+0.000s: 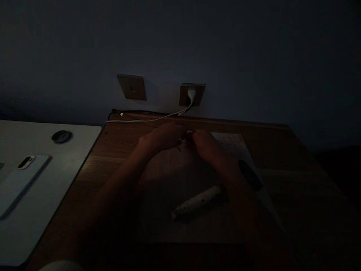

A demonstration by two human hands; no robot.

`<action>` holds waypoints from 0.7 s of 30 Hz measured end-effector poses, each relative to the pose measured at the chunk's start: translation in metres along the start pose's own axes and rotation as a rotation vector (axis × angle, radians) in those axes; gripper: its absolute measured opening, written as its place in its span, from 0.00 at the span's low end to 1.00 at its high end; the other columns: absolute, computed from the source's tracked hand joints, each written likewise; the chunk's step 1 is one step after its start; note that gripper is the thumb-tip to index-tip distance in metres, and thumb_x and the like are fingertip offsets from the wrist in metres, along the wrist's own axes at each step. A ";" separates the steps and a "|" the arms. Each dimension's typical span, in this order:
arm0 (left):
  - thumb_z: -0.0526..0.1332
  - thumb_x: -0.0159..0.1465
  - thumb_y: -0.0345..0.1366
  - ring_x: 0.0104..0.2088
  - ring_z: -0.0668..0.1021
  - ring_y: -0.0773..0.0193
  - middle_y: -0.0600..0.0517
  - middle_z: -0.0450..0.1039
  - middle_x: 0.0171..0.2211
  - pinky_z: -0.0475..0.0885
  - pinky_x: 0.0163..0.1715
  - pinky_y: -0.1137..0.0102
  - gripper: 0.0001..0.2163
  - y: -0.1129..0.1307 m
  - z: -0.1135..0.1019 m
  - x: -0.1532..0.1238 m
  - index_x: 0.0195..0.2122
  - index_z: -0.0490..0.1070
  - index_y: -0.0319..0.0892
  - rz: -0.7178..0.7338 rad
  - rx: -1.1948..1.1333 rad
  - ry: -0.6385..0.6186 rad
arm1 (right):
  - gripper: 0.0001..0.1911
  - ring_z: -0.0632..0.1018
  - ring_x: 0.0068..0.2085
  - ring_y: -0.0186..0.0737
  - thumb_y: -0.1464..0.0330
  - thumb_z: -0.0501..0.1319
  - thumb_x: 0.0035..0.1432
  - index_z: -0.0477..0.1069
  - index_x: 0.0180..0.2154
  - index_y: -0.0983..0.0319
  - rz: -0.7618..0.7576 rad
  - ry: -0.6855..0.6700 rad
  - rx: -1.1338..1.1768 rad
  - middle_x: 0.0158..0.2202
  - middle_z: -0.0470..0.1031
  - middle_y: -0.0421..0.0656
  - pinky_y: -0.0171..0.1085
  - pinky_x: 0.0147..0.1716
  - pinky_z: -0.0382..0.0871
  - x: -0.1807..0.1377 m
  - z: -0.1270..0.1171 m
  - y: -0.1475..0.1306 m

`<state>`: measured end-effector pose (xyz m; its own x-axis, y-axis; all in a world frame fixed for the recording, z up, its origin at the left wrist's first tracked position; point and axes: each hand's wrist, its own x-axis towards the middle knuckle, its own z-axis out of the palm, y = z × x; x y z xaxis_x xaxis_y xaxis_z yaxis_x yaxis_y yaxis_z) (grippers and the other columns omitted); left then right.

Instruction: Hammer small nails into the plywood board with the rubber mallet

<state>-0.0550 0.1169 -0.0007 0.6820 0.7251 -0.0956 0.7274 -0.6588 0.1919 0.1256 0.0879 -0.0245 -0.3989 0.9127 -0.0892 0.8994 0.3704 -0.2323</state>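
Note:
The scene is very dark. My left hand and my right hand meet over the far part of a pale board on a wooden table. Both have their fingers pinched together round a small whitish thing between them; I cannot make out what it is. A dark band is on my right wrist. A long pale root-like piece lies on the board under my right forearm, untouched.
A white cable runs along the table's back edge to a white plug in a wall socket. Another wall plate is to its left. At left stands a white surface with a phone and a round dark object.

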 end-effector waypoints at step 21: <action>0.63 0.65 0.31 0.43 0.84 0.54 0.43 0.84 0.42 0.73 0.41 0.67 0.07 -0.006 -0.001 0.002 0.39 0.82 0.40 -0.003 -0.018 -0.022 | 0.16 0.79 0.50 0.46 0.78 0.54 0.67 0.79 0.45 0.63 -0.090 0.057 0.099 0.50 0.81 0.53 0.39 0.51 0.68 0.006 0.009 0.004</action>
<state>-0.0583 0.1228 -0.0007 0.6816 0.7222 -0.1177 0.7280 -0.6529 0.2094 0.1251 0.0932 -0.0348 -0.4643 0.8856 -0.0095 0.8371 0.4353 -0.3315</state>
